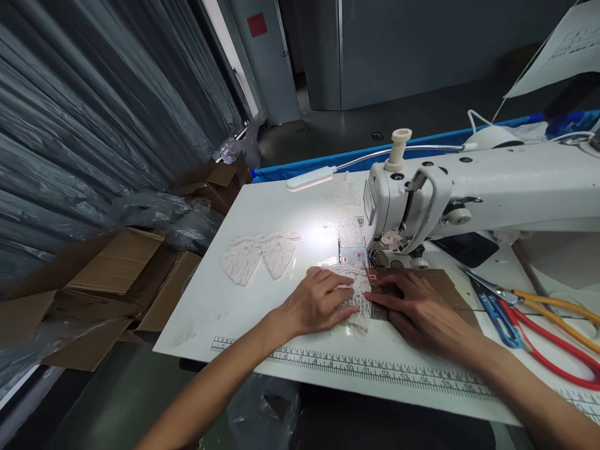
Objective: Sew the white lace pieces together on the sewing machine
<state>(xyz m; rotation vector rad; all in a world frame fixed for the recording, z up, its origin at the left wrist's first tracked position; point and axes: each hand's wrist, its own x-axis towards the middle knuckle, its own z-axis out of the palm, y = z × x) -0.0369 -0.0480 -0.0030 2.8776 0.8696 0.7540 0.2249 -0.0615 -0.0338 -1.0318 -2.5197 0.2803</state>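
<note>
Clock positions are read from the lace piece [362, 307] on the tabletop [222, 312], 12 being away from you. The near edge, marked with a printed ruler [347, 365], runs close by at 6; the left edge lies well apart at 9. Bare surface extends towards 8. At 10 lies a pair of lace panels [260, 256]. The sewing machine [515, 181] closes off 1 to 2, and scissors [507, 296] crowd 3.

The piece sits just below the needle area. Its trimmed edge runs from 9 to 3 and its body points to 6; your left hand [325, 300] hides part, so the full long axis cannot be confirmed. Your left fingers are extended, slightly parted, lying flat on the lace. Your right hand [417, 306] rests over a brown board [447, 287], index finger extended to the lace's 3 o'clock side; whether those fingers pinch anything cannot be told.
</note>
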